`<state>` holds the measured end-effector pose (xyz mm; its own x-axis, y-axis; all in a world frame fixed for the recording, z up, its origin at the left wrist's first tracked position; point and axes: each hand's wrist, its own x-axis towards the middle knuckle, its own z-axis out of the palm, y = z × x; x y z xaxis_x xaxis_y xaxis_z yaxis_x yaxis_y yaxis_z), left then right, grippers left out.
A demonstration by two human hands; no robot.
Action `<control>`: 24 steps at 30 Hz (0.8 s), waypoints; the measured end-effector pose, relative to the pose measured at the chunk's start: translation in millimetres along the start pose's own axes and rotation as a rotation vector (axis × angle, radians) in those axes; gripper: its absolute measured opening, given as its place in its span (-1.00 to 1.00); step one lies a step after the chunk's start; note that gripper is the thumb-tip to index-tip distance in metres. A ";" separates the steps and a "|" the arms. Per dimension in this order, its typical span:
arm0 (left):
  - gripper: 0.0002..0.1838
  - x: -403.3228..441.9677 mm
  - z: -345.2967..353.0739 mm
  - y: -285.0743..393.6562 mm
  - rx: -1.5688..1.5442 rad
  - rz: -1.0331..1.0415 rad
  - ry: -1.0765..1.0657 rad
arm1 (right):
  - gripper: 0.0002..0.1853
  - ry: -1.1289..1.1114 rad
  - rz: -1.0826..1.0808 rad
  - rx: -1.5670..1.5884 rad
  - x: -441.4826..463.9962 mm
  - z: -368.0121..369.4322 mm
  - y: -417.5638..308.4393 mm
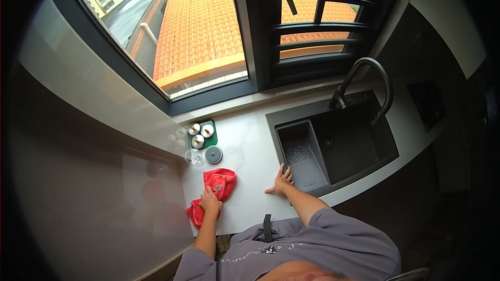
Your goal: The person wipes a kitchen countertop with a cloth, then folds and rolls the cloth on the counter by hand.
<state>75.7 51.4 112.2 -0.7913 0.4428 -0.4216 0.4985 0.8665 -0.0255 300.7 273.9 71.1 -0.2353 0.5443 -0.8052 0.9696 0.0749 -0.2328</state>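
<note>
A red cloth (221, 181) lies bunched on the white countertop (245, 145), close to the left wall. My left hand (210, 201) grips it near the middle, with folds showing on both sides of the fingers. My right hand (283, 179) rests at the left rim of the dark sink (359, 151), fingers apart and nothing in them. Beside its fingertips is the grey drain basket (307, 169) set in the sink's left part.
Behind the cloth stand a grey round lid (213, 154), a clear glass container (194, 157) and a green tray (214, 139) with three white lidded jars. A curved dark faucet (388, 80) rises behind the sink. A window (208, 31) borders the counter's back.
</note>
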 end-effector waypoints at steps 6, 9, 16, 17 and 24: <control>0.12 8.5 -5.1 130.3 0.020 0.257 0.026 | 0.80 0.009 0.017 0.022 -3.1 -1.3 -1.4; 0.06 9.2 -3.6 197.8 0.026 0.523 0.033 | 0.77 0.018 -0.012 0.048 0.1 1.8 3.2; -0.24 4.1 -3.7 196.0 0.020 0.752 0.030 | 0.69 0.020 -0.038 -0.057 2.4 6.6 6.8; -0.30 2.8 -3.7 180.1 -0.009 0.742 0.054 | 0.69 0.017 -0.038 -0.055 3.2 6.6 5.4; -0.36 -0.8 6.1 17.6 -0.084 0.419 0.128 | 0.76 0.054 -0.018 0.072 -6.8 1.3 2.6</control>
<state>87.3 64.9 106.5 -0.5669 0.7803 -0.2641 0.7594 0.6192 0.1996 304.7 269.4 75.2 -0.2466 0.5881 -0.7703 0.9576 0.0256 -0.2869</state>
